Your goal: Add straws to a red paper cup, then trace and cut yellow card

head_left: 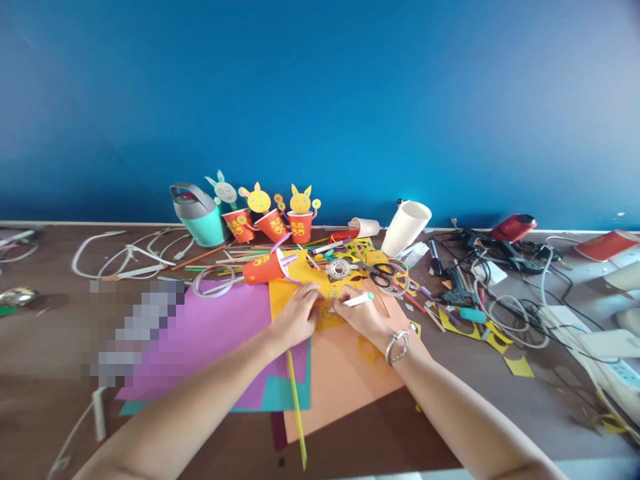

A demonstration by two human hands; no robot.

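My left hand (299,313) lies flat on a yellow sheet of paper (300,280), fingers stretched out and pressing it down. My right hand (361,313) is closed round a white pen with a teal cap (356,301), its tip on the yellow paper between the two hands. A silver bracelet (397,347) sits on my right wrist. The yellow sheet rests on an orange sheet (340,373), beside a purple sheet (210,333).
Red paper cups with yellow animal faces (273,223) stand at the back beside a teal jug (200,215). One red cup (264,268) lies tipped over. Scissors (383,277), a white cup (405,227), pencils, a glue gun (453,280) and tangled cables (525,293) lie to the right.
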